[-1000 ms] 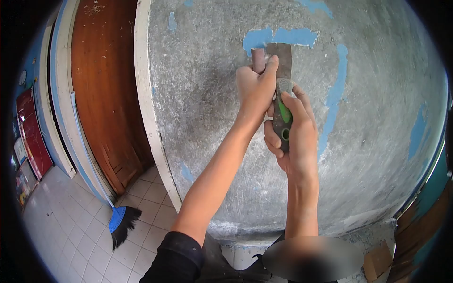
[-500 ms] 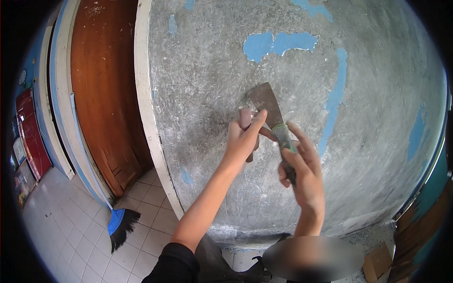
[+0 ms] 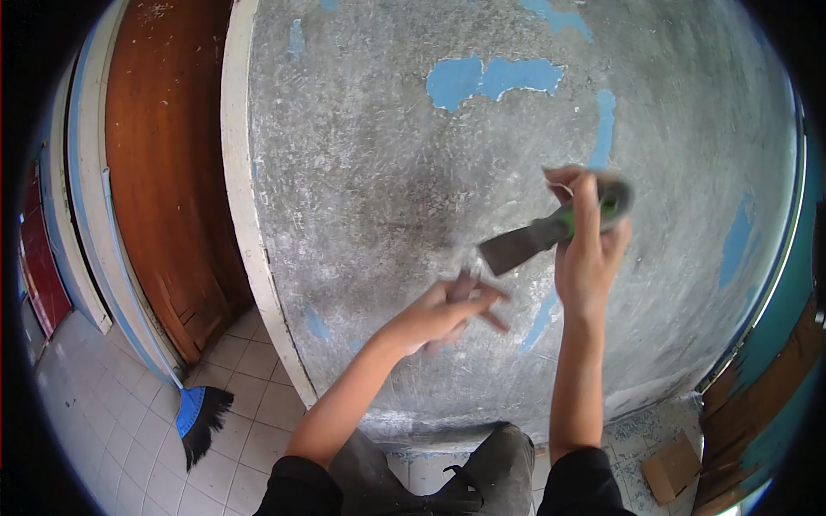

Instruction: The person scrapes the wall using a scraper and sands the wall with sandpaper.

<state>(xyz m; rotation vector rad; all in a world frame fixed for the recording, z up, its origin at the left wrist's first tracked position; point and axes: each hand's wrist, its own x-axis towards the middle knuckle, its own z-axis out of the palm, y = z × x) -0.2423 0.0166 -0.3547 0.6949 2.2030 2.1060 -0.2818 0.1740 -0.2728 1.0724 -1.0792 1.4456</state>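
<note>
Okay, I see right hand [image 3: 588, 245] wrapped round scraper [image 3: 519, 249] before wall [image 3: 361, 163], blade toward left hand [image 3: 437, 315], which holds blurred stick [image 3: 465, 281], some fingers splayed. Careless swing could nick them; loose grip could drop stick.

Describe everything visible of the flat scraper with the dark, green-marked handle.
This scraper has a broad, dull grey, metallic-looking blade and a dark handle with green parts, blurred here. The right hand grips the handle; the blade slants down-left in the picture, before the grey, blue-patched wall. Wall contact cannot be told.
</note>
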